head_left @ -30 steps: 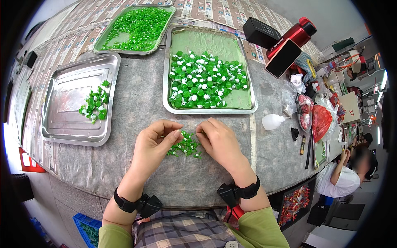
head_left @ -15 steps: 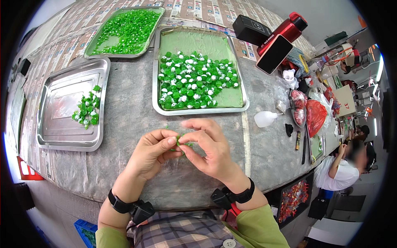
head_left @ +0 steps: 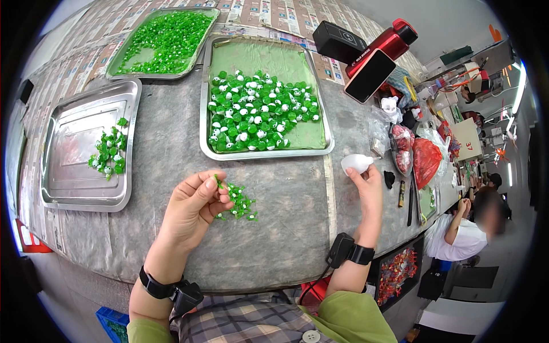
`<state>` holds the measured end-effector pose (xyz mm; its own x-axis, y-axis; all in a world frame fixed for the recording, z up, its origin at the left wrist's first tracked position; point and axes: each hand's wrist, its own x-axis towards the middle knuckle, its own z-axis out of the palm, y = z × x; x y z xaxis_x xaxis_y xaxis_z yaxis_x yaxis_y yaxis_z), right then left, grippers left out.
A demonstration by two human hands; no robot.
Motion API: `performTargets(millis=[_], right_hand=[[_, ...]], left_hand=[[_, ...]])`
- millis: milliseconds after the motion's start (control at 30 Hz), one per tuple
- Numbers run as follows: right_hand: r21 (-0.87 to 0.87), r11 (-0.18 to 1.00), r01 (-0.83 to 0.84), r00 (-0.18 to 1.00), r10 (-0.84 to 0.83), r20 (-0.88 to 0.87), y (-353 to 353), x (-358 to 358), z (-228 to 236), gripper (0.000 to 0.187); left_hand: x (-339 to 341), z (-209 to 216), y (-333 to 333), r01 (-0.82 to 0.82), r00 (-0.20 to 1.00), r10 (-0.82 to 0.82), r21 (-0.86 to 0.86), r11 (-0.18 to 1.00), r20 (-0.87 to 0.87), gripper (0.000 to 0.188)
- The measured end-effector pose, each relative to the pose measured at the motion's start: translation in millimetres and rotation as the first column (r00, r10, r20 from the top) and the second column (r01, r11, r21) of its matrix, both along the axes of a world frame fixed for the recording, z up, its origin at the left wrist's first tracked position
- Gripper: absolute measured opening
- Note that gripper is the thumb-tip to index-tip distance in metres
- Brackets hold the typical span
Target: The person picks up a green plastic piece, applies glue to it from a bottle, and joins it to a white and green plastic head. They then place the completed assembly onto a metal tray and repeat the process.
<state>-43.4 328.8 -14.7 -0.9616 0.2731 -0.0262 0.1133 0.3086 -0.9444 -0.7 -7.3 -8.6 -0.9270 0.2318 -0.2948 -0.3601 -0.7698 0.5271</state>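
Observation:
My left hand [head_left: 194,203] pinches a small green plastic piece [head_left: 218,181] between thumb and index finger, above the grey-covered table. Just right of those fingers lies a small heap of green-and-white pieces [head_left: 243,203]. Off to the right, my right hand [head_left: 369,188] has its fingers around a small white squeeze bottle [head_left: 355,162], which is tilted with its wide end to the left. Ahead, a metal tray [head_left: 263,54] holds many round green-and-white beads [head_left: 257,111]. Several green pieces [head_left: 108,150] sit in the silver tray [head_left: 68,151] at left.
Another tray [head_left: 151,58] of green pieces stands at the far left. At the back right are a black box [head_left: 340,41], a red bottle [head_left: 389,43] and a phone [head_left: 370,76]. Bags [head_left: 426,160] crowd the right side. A person [head_left: 452,228] sits beyond.
My right hand has left my left hand, moved right and taken hold of the white squeeze bottle. The heap of green pieces is now uncovered. My view has shifted slightly right.

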Motion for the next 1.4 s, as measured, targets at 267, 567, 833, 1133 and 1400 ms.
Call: performTargets(millis=[267, 567, 833, 1133, 1400], right_hand=[[-0.100, 0.993, -0.056, 0.962, 0.027, -0.271, -73, 8, 59, 0.039], [-0.118, 0.980, -0.161, 0.843, 0.074, -0.534, -145, 24, 78, 0.056], [-0.005, 0.943, -0.333, 0.738, 0.257, -0.624, -152, 27, 67, 0.047], [0.101, 0.942, -0.321, 0.724, 0.313, -0.615, -151, 27, 61, 0.045], [0.125, 0.945, -0.302, 0.721, 0.312, -0.619, -152, 27, 60, 0.046]], left_hand=[[3, 0, 3, 0.065, 0.998, -0.069, -0.215, 0.974, -0.011, 0.025], [2, 1, 3, 0.085, 0.996, -0.089, -0.109, 0.990, -0.026, 0.019], [2, -2, 2, 0.101, 0.994, -0.104, -0.057, 0.993, -0.039, 0.011], [2, -2, 2, 0.106, 0.994, -0.108, -0.062, 0.992, -0.034, 0.010], [3, -2, 1, 0.112, 0.993, -0.115, -0.071, 0.991, -0.038, 0.011]])
